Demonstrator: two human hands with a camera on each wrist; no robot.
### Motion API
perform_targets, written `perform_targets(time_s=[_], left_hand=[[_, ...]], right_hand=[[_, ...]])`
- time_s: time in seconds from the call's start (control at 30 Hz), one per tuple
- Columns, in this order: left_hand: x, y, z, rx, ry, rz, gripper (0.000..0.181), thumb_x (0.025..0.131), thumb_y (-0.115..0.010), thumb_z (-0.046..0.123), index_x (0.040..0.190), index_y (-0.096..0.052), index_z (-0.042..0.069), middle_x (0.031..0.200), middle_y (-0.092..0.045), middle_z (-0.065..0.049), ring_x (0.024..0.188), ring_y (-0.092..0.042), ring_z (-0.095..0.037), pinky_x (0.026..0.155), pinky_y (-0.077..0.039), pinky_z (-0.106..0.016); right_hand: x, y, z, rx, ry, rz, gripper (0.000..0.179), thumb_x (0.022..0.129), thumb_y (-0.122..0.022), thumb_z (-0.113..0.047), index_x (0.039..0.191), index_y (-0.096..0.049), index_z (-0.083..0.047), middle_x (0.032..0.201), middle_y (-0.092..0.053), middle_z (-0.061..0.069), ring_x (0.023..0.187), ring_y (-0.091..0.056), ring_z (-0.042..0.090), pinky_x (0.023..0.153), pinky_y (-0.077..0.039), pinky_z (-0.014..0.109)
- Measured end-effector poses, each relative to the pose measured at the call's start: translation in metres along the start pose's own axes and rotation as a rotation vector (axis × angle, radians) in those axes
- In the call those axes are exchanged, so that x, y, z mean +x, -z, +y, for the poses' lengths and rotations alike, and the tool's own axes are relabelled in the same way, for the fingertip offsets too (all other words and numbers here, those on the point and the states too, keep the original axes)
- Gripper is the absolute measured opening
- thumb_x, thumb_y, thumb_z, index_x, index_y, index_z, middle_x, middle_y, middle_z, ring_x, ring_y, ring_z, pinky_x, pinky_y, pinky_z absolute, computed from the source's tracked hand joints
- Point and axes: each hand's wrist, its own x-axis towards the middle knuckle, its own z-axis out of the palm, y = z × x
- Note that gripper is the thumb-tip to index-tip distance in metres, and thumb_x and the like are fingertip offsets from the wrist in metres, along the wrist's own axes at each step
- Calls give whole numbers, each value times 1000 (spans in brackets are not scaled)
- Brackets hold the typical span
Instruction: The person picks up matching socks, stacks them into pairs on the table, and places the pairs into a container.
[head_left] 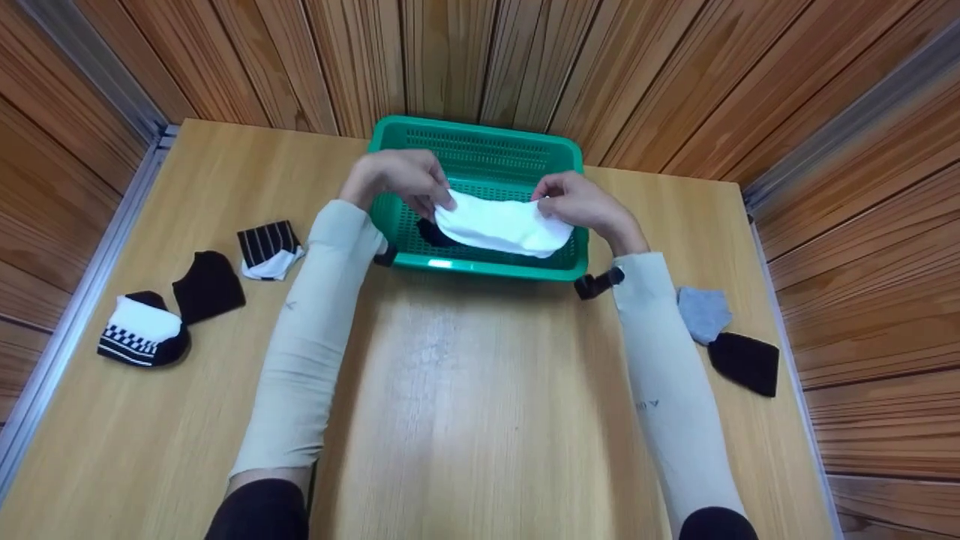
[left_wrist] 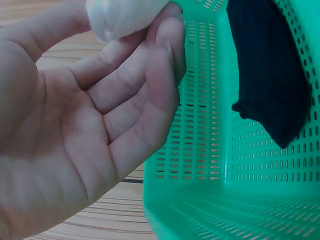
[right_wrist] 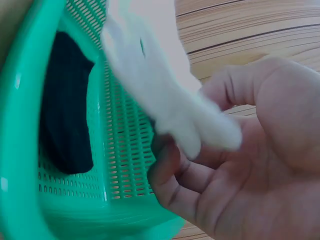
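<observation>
A white sock [head_left: 499, 223] is stretched sideways between both hands, over the green basket [head_left: 480, 268]. My left hand [head_left: 405, 180] pinches its left end between thumb and fingers; in the left wrist view only a bit of the white sock [left_wrist: 125, 17] shows at the fingertips. At the other end, my right hand [head_left: 581, 201] pinches the fabric, which in the right wrist view hangs in soft folds past the thumb. Inside the basket lies a black sock [right_wrist: 66, 107], mostly hidden behind the white one in the head view.
Left on the table [head_left: 442, 420] lie a striped sock [head_left: 268, 244], a black sock [head_left: 208, 286] and a checkered black-and-white sock [head_left: 142, 334]. To the right are a grey sock [head_left: 705, 313] and another black sock [head_left: 744, 364]. Wooden panel walls [head_left: 480, 60] enclose the table's back and sides.
</observation>
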Motion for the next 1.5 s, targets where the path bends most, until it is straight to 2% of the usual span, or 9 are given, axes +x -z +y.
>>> perform_targets(time_s=[0.13,0.27,0.47,0.63,0.8,1.0,1.1,1.3,1.5], left_hand=[[10,7,-5,-49,50,-28,38,102,-69,35,121,-73,1,105,-73,1,95,-70,-18,90,-62,-30],[20,12,-12,-117,99,-42,40,103,-67,35,126,-69,2,117,-68,-1,111,-63,-24,105,-57,-37],[31,12,-26,-207,149,45,39,105,-64,32,135,-58,8,128,-57,-2,122,-57,-21,120,-46,-45],[34,7,-35,-240,154,109,46,107,-62,28,146,-53,6,134,-55,-2,121,-55,-20,120,-46,-43],[35,6,-38,-211,150,69,47,107,-60,28,149,-54,7,142,-54,-4,129,-54,-21,120,-46,-42],[33,8,-39,-168,173,-43,47,108,-59,26,149,-53,3,155,-50,-13,143,-52,-29,122,-44,-44],[33,7,-40,-162,195,-57,50,107,-61,25,150,-49,2,157,-47,-15,143,-53,-30,121,-45,-43],[31,4,-43,-117,250,-6,49,105,-64,22,148,-48,3,148,-49,-13,133,-54,-28,116,-49,-40],[29,2,-43,-102,326,48,48,102,-68,20,144,-48,6,139,-50,-10,127,-55,-27,113,-52,-38]], right_hand=[[20,-3,-2,-16,-17,-26,23,107,-52,-19,117,-67,-5,115,-58,8,104,-49,23,86,-41,33],[35,-8,2,21,-52,-17,22,106,-50,-18,113,-67,-7,110,-57,4,99,-48,21,86,-38,32],[49,-17,11,105,-72,46,20,106,-49,-18,104,-66,-8,98,-55,1,79,-44,18,74,-35,27],[56,-23,11,136,-112,59,22,106,-49,-19,109,-68,-9,108,-59,2,79,-45,17,72,-37,26],[60,-23,9,123,-152,24,27,103,-47,-14,119,-69,-8,119,-59,1,91,-48,16,80,-40,27],[67,-20,5,-29,-145,-99,21,96,-48,-9,76,-49,-18,76,-39,-6,67,-33,13,70,-32,32],[70,-21,2,-91,-130,-146,27,95,-49,-10,70,-43,-20,71,-34,-6,63,-29,12,67,-30,33],[71,-29,2,-91,-127,-178,21,102,-47,-14,102,-68,-13,97,-49,-2,70,-36,13,70,-35,29],[71,-34,3,-127,-197,-167,33,105,-52,-17,133,-66,-7,121,-59,7,91,-52,20,83,-47,33]])
